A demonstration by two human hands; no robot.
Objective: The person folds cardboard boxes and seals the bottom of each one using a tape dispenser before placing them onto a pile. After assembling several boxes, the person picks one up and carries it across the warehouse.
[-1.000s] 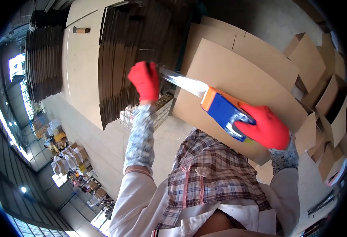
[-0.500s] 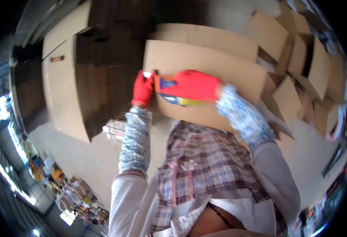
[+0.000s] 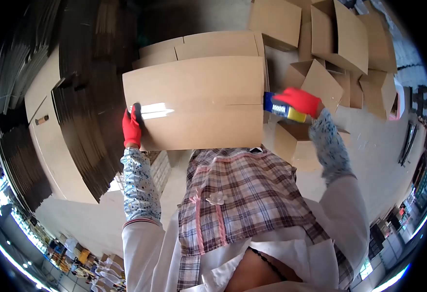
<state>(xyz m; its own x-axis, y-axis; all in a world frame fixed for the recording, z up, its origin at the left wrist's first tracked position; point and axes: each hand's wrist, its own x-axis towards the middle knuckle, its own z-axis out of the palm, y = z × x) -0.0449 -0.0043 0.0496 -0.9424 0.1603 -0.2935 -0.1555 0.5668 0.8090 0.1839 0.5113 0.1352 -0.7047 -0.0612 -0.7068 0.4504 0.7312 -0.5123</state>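
Head view centres on a cardboard box (image 3: 194, 131), the landmark here, its broad face toward the person. At its left edge, the red-gloved left hand (image 3: 132, 127) lays a dark fingertip on the face; the other fingers are hard to make out, so how tightly they close cannot be told. Beside that fingertip, a strip of clear tape (image 3: 155, 111) shines on the box; farther right its course is hard to follow. Just off the box's right edge, the right hand (image 3: 298, 101) is closed around a blue-and-yellow tape dispenser (image 3: 282, 108), slightly blurred; whether its near end touches the box is unclear. Left of the box stand stacks of flat cardboard (image 3: 84, 146), partly lost in shadow. Open boxes (image 3: 328, 87) crowd its right, overlapping one another. Below it, a checked apron (image 3: 242, 194) shows.
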